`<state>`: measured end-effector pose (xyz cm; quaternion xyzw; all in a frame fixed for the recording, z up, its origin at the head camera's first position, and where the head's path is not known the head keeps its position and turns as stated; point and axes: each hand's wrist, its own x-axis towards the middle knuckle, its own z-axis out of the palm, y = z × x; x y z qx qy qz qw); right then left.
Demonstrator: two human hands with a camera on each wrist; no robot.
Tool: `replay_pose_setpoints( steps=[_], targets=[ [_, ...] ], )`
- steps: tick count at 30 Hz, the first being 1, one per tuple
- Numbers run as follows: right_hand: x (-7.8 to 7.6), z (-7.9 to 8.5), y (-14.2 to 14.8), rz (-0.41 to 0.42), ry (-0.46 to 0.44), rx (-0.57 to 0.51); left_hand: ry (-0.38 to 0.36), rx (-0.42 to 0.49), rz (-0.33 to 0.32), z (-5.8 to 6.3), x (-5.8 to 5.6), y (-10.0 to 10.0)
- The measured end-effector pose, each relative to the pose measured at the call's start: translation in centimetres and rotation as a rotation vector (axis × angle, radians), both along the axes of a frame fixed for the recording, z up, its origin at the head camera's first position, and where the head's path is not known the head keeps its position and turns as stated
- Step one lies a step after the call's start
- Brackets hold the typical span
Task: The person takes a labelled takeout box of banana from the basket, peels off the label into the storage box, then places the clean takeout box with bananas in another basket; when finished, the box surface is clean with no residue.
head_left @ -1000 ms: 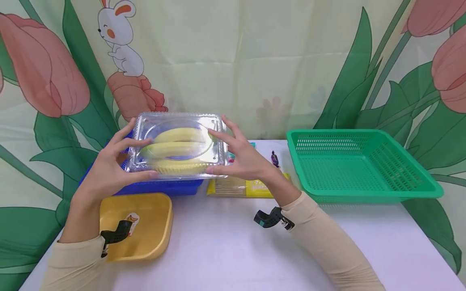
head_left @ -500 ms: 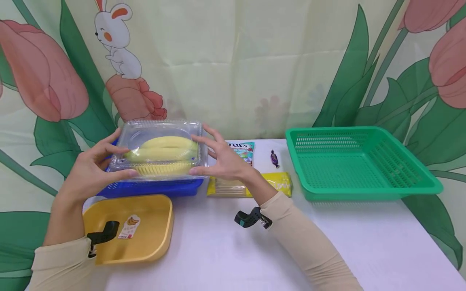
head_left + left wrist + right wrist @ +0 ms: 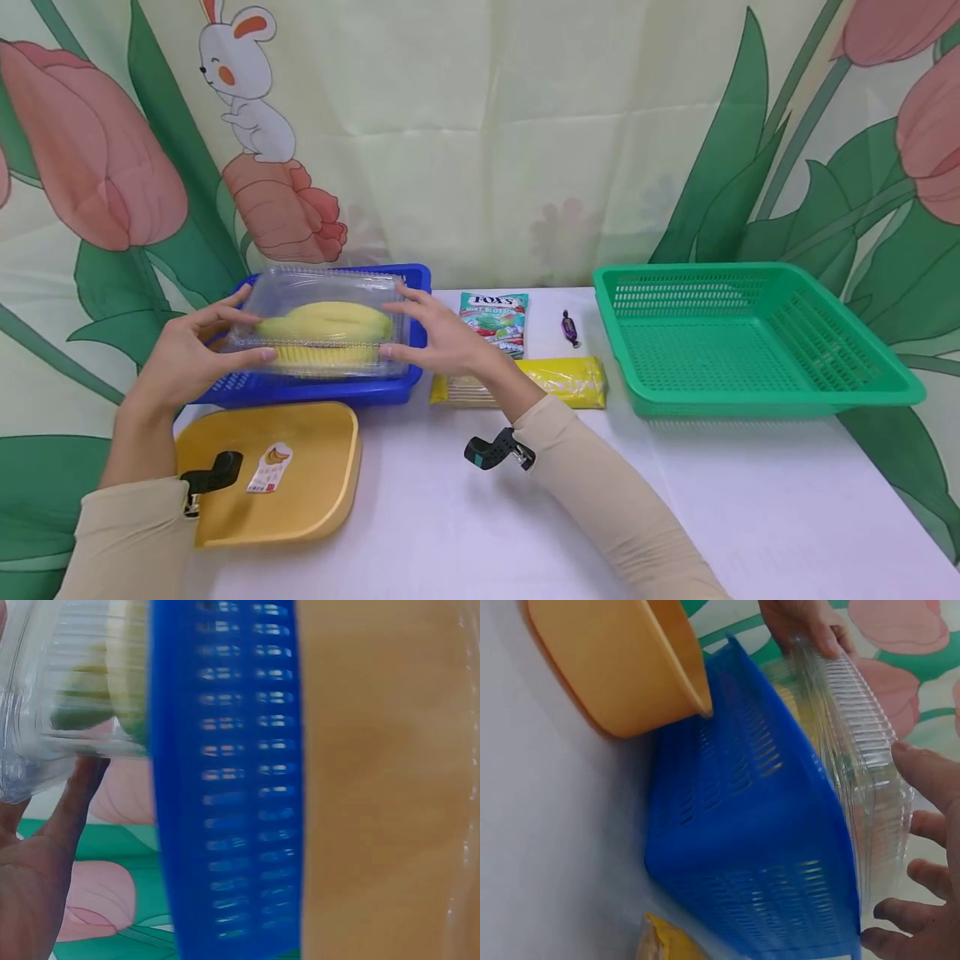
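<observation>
A clear plastic clamshell box [image 3: 337, 287] with bananas [image 3: 322, 321] inside is held level between both hands. It is low in the blue basket [image 3: 416, 329], its lid above the rim in the right wrist view. My left hand [image 3: 176, 354] grips the left end of the box, thumb at the front and fingers over the top edge. At the right end, my right hand [image 3: 446, 337] holds it with thumb in front and fingers behind. Whether the box touches the basket's floor is hidden.
In front of the blue basket stands a yellow bin [image 3: 315, 475] with a banana sticker [image 3: 270, 468]. To the right lie a mint candy bag [image 3: 495, 321], a yellow packet [image 3: 562, 379] and a purple wrapped candy [image 3: 570, 328]. A green basket [image 3: 697, 354] stands far right.
Both hands have carried the box of bananas left and down into the blue basket. The mint candy bag and the blue basket's back rim have come into view.
</observation>
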<state>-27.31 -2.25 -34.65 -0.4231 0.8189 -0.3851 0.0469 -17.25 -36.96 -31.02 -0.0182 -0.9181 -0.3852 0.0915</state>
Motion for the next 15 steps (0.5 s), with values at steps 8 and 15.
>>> replay_pose_setpoints(
  steps=[8,15],
  targets=[
    [-0.3,-0.8,-0.1,0.001,0.009,0.074,-0.03,-0.003,-0.009,-0.6,-0.1,-0.4],
    [-0.7,-1.4,-0.6,-0.037,0.043,0.193,-0.076,-0.018,-0.028,-1.4,-0.8,-0.3]
  ],
)
